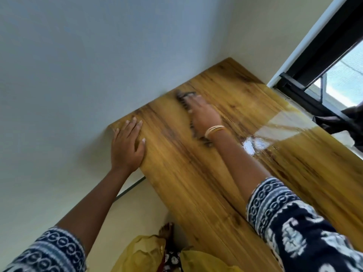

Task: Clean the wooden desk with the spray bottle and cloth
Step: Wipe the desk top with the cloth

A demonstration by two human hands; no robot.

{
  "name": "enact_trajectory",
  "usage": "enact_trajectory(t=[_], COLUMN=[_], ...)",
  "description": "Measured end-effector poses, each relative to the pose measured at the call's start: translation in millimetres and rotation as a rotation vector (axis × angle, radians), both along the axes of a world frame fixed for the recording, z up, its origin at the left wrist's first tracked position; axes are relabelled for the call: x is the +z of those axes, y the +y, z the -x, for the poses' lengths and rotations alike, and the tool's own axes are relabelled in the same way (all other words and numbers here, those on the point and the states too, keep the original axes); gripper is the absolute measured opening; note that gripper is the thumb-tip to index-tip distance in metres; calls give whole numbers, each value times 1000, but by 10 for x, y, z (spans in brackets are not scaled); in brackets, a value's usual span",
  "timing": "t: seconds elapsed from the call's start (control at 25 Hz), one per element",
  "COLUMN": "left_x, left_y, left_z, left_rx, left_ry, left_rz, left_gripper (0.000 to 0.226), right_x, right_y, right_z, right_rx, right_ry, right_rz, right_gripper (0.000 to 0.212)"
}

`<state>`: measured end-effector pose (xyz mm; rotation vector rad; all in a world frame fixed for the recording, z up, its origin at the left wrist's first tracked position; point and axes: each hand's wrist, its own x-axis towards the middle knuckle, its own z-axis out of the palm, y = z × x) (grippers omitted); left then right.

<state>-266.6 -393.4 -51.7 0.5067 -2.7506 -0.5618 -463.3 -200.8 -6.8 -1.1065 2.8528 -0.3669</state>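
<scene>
The wooden desk (196,173) runs from the lower middle up to the wall corner. My right hand (204,114) lies flat on a dark grey cloth (181,97), pressing it onto the desk near the far wall; the cloth shows ahead of the fingers and under the wrist, blurred. My left hand (127,144) rests palm down, fingers straight, on the desk's left corner by the wall. No spray bottle is in view.
A white wall (98,65) borders the desk's far and left sides. A black-framed window (324,75) stands at the right, with dark fabric (349,122) at its sill. A glossy wet-looking patch (275,130) reflects light. Yellow clothing (147,254) shows below.
</scene>
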Motion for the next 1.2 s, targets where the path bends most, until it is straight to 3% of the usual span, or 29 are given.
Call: enact_trajectory(t=[0.2,0.36,0.48,0.68,0.76,0.84,1.0,1.12,1.2], left_x=[-10,-20,-9,3,-19,-5,44,47,45], left_y=[8,21,23,34,-66,-216,-289,-240,-198], left_z=[22,10,9,-130,-291,-387,-415,-436,-448], left_rx=[9,16,7,87,22,-66,-87,-38,-4], left_ry=[20,13,5,-72,-129,-180,-242,-273,-277], left_rz=[-5,6,13,2,91,159,191,169,145], left_gripper=[58,59,61,73,79,83,93,99,101], right_x=[-46,-92,-20,36,-23,-56,-61,-72,-44], right_y=[1652,1590,777,-661,-737,-481,522,923,657], right_z=[303,147,-1,-856,-1089,-854,-91,5,-120], right_rx=[-837,-1206,-964,-8,314,360,-374,-976,-1127], right_ry=[37,40,27,124,71,47,90,35,-14], right_rz=[68,-41,-60,-59,-70,-37,52,65,3], right_gripper=[51,56,60,52,52,52,50,54,60])
